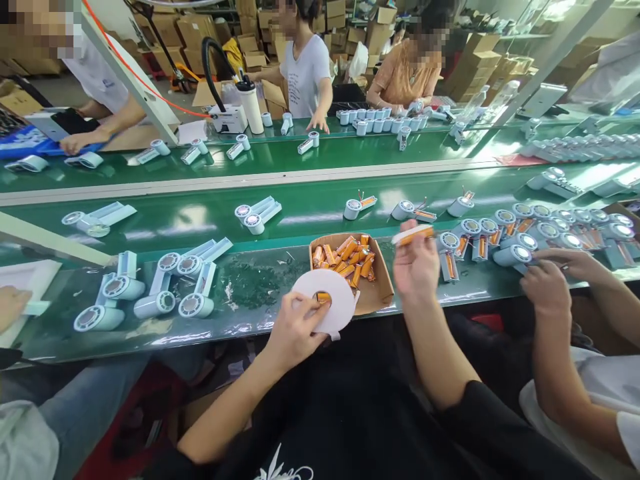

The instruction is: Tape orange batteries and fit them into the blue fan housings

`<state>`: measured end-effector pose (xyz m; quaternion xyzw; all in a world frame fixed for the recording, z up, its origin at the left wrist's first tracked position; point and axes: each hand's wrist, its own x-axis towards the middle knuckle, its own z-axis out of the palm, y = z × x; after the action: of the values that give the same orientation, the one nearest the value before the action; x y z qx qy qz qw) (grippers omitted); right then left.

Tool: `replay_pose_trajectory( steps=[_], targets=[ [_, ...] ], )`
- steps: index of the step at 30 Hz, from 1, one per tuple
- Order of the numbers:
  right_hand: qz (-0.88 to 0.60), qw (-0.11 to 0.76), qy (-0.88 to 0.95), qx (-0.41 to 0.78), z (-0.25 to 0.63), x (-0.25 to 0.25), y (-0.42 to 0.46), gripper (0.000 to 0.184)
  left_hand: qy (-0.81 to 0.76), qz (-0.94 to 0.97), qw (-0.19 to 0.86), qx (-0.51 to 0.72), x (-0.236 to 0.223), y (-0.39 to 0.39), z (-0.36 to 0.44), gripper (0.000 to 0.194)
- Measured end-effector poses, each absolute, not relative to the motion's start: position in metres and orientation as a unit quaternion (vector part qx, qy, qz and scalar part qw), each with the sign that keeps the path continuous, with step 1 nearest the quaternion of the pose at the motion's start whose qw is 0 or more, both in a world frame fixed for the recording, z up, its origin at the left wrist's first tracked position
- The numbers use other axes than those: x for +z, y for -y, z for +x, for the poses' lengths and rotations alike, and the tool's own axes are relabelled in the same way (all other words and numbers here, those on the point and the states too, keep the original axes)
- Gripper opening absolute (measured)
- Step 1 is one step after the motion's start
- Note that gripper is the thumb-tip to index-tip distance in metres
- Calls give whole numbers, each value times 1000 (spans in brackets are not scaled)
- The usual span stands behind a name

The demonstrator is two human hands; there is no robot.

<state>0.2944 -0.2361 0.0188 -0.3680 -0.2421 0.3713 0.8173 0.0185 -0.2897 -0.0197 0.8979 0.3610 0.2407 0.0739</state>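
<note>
My left hand [295, 330] grips a white roll of tape [327, 297] just above the near edge of the green bench, with an orange battery showing through its core. My right hand [415, 263] is raised to the right of it and pinches an orange battery [414, 235] with a white strip along it. Between my hands sits a cardboard tray [383, 287] full of several orange batteries [345, 257].
Pale blue fan housings [150, 287] lie in groups at the left and in a row [530, 230] at the right. A co-worker's hands [550, 277] handle housings at my right. Other people work across the green conveyor [300, 157]. A person's hand on white foam [20, 300] is at far left.
</note>
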Motion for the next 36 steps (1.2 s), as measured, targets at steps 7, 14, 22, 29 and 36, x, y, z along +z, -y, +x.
replay_pose_trajectory(
  steps=[7,14,22,29,36],
  targets=[
    [-392,781,306,379,314,31,251,42,-335,892,203,225,4,156,42,38],
    [-412,747,361,378,312,19,272,48,-652,745,1,140,-5,35,-11,37],
    [-412,692,434,403,303,28,228,54,-502,861,53,64,-18,16,9,32],
    [-419,560,579,419,268,27,121,44,-455,885,96,31,-23,2,28,17],
    [-523,259,773,247,240,9,45,29,-487,860,144,45,-15,-2,30,16]
  ],
)
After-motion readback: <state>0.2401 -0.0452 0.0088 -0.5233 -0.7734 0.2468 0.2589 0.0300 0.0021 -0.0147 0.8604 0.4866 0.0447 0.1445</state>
